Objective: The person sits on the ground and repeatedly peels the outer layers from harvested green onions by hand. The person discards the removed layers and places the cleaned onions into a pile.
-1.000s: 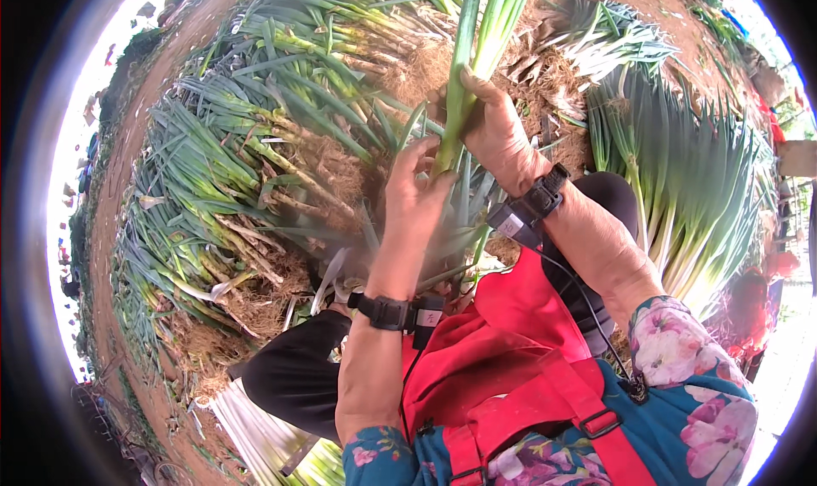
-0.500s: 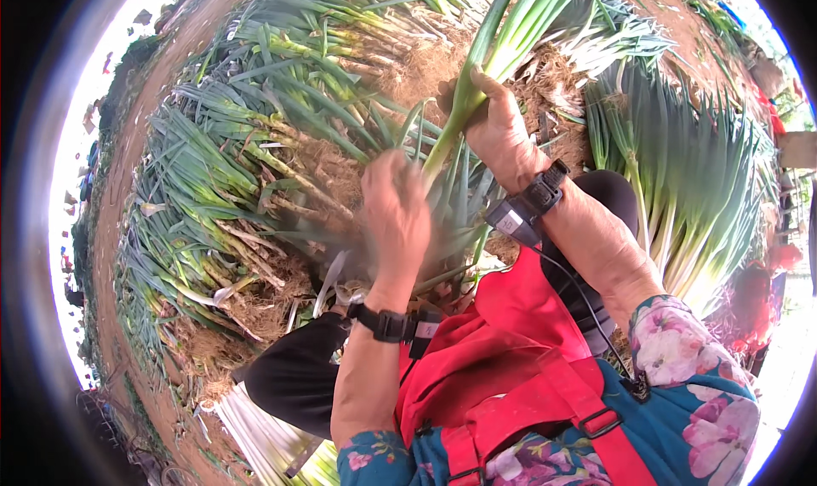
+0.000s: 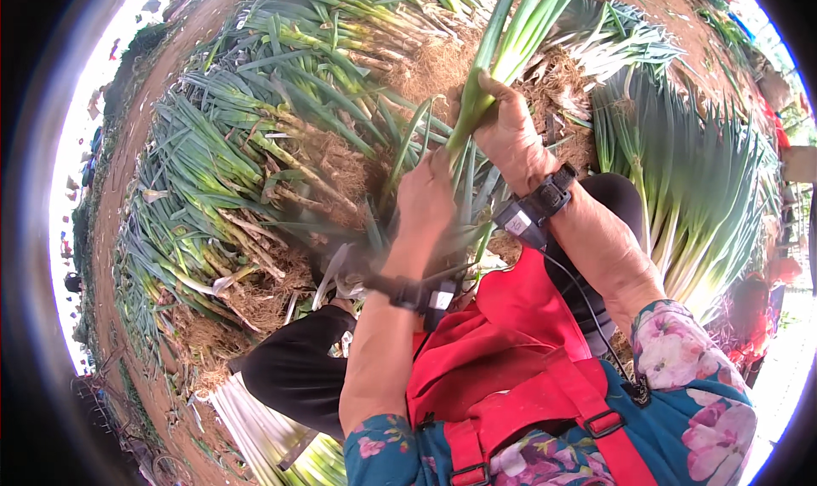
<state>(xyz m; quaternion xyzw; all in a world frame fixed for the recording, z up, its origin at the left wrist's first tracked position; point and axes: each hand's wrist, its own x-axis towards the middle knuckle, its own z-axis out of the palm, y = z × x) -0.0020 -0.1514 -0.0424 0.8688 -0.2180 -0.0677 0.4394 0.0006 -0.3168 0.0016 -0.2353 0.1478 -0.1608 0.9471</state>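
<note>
So the right hand (image 3: 511, 133) has its fingers wrapped around a big green onion (image 3: 466, 122), thumb up along the stalk, leaves fanning out above that hand. The onion's lower end runs down to the left hand (image 3: 427, 192), which is curled up right against it, but I honestly can't tell if it's gripping. Left of both hands there's a messy heap of rooty onions (image 3: 191, 167). Right of the right hand is a neater leafy pile (image 3: 681, 180). Red apron (image 3: 502, 358) sits below the hands.
</note>
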